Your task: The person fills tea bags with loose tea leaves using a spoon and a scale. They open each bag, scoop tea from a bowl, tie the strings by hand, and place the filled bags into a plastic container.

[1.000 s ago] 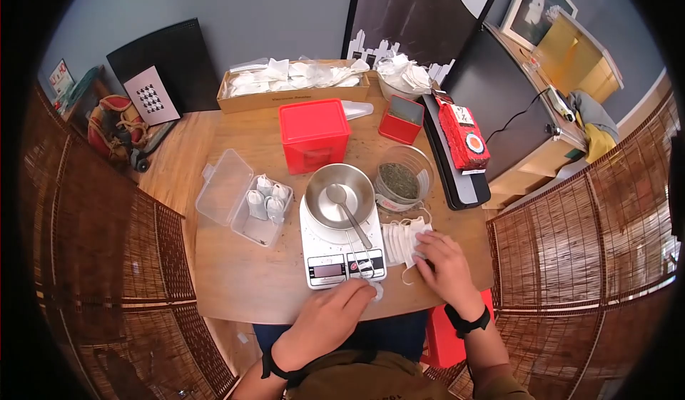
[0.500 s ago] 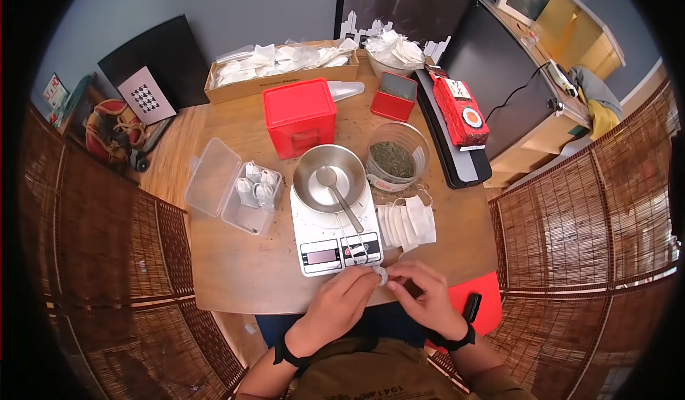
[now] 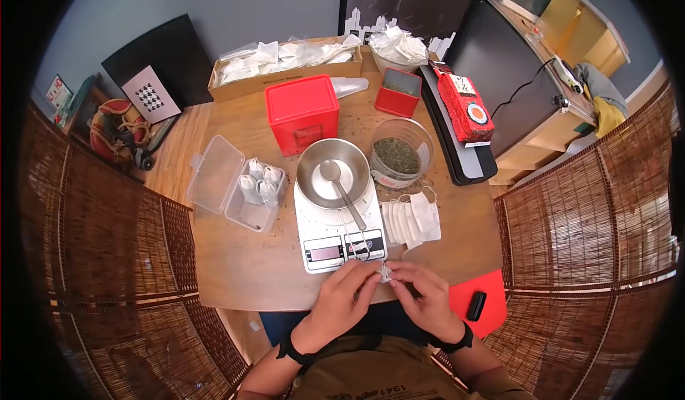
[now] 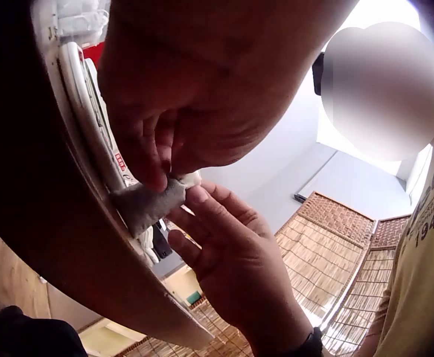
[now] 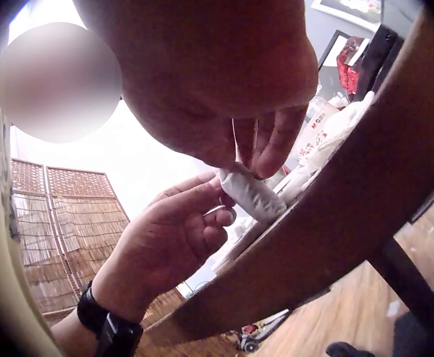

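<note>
Pinching a small white cloth-like pouch [image 3: 385, 273] by its crumpled top, left-hand grip [image 3: 344, 296] and right-hand grip [image 3: 426, 299] both narrow on it, just in front of flat white digital scale [image 3: 308, 221], near front edge of brown wooden worktop [image 3: 250, 275]. Likely light, soft, squashable; neck seems best hold. Wrist views show its lumpy body; head view, mainly the top.

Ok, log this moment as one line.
left hand: pinching pouch | right hand: pinching same pouch | bowl: on scale | spoon: in bowl | clear box: open, bags inside
</note>
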`<state>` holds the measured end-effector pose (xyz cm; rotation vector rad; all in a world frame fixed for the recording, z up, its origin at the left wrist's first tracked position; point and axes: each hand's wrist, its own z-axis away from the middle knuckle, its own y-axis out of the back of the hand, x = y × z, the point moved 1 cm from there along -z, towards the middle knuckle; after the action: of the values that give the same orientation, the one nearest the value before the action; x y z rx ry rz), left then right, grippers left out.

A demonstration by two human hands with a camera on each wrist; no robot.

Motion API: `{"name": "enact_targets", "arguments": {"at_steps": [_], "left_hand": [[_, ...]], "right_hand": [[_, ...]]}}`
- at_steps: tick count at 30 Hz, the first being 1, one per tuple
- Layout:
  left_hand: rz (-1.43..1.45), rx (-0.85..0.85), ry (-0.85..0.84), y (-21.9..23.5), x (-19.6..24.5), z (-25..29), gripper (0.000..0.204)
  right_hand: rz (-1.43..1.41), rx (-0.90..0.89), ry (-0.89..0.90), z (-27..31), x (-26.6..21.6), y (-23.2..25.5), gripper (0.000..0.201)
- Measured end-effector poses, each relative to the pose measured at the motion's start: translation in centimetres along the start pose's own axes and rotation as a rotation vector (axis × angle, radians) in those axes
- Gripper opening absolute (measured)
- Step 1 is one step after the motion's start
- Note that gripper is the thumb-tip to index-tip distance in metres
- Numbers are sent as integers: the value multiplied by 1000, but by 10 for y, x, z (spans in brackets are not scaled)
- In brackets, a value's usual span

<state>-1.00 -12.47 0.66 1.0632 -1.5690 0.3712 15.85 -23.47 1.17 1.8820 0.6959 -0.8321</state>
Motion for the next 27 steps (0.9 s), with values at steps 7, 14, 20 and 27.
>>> {"name": "enact_targets", "arguments": {"at_steps": [7,14,20,27], "left_hand": [[4,21,-4,0,2,4,11],[146,72,143,-7,-5,13,6],[146,78,120,-4,-11,12,8],[242,88,168,-8,-12,18,12]], "right_hand": [[-21,101,-36,3,0,-4,14],[-80,114,-152,13,3,-12,15],[-162,63,-161,10,2,-14,20],[-105,11,-58,5,0,-13,19]]}}
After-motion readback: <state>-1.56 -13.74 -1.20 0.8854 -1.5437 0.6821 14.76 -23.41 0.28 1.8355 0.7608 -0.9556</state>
